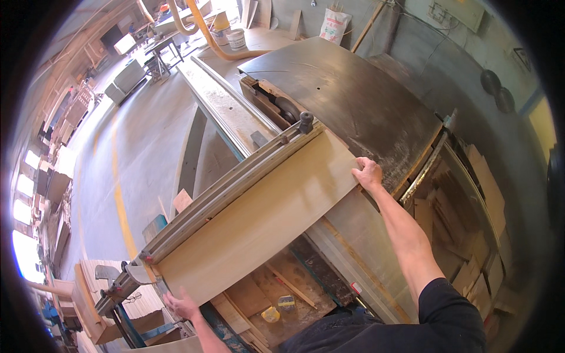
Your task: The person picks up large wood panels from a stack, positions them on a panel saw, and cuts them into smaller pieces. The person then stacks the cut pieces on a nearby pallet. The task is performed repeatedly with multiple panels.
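A long pale wooden board (pixel 259 217) lies slantwise on the saw's table, its far long edge along a metal fence (pixel 235 197). At the board's right end, my right hand (pixel 369 173) grips the corner, fingers curled over the edge. My left hand (pixel 182 305) is at the board's near left corner, its fingers apart and slightly blurred; whether they press on it is hard to see. Beyond the board's far right end, the round saw blade (pixel 288 110) sits in a slot beside the dark metal tabletop (pixel 347 88).
A white sliding rail (pixel 226 106) runs away from the fence. Below the board, a shelf holds wood strips (pixel 291 285), a yellow tape measure (pixel 271 314) and a similar grey one (pixel 286 302). Offcuts (pixel 453 217) fill a bin at right. Stacked boards (pixel 106 288) stand at left.
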A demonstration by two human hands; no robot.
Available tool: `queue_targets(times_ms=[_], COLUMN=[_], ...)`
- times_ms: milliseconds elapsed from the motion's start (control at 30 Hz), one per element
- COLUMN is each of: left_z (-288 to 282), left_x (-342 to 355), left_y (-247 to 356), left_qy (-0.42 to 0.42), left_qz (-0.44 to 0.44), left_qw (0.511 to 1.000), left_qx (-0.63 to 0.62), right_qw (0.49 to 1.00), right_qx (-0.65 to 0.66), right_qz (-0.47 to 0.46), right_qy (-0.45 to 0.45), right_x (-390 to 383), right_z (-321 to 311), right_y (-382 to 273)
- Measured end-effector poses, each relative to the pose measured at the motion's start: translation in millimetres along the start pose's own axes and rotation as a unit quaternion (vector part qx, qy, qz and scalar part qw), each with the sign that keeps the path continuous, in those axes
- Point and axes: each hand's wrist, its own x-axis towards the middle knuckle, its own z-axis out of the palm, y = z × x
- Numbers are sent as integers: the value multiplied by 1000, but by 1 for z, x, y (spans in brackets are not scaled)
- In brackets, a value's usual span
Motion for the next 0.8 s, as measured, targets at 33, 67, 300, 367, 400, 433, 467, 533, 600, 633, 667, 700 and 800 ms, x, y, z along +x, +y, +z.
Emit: queue_targets(times_ms=[33,67,300,367,400,433,467,533,600,633,667,700,800], left_z=[-1,-8,-3,9,10,10,10,11,13,11,11,11,11], left_x=[-17,-33,-78,-75,-75,-74,-73,-73,-78,-77,-77,-78,-75], left_y=[42,85,225,220,220,220,218,218,224,224,224,224,213], left_qy=[77,17,-269,-269,-270,-270,-270,-272,-273,-271,-268,-265,-263], left_qz=[102,174,505,521,523,523,523,524,529,531,535,538,535], left_qw=[987,984,815,805,803,801,802,801,798,798,796,795,797], left_qx=[95,19,-86,-87,-97,-106,-103,-102,-96,-89,-91,-92,-93], right_qw=[1000,1000,992,979,970,959,950,928,903,886,869,850,794], right_qx=[-9,-17,-27,-46,-54,-61,-88,-147,-217,-247,-249,-251,-257], right_qz=[3,5,-98,-156,-184,-214,-236,-276,-338,-371,-408,-446,-533], right_qy=[2,2,-71,-121,-148,-176,-186,-204,-154,-129,-127,-125,-141], right_x=[-1,-1,1,3,6,7,6,2,3,3,6,10,19], right_z=[-2,-2,-20,-33,-40,-46,-52,-62,-62,-60,-58,-56,-47], right_y=[1,1,9,11,13,12,4,-6,9,12,15,17,0])
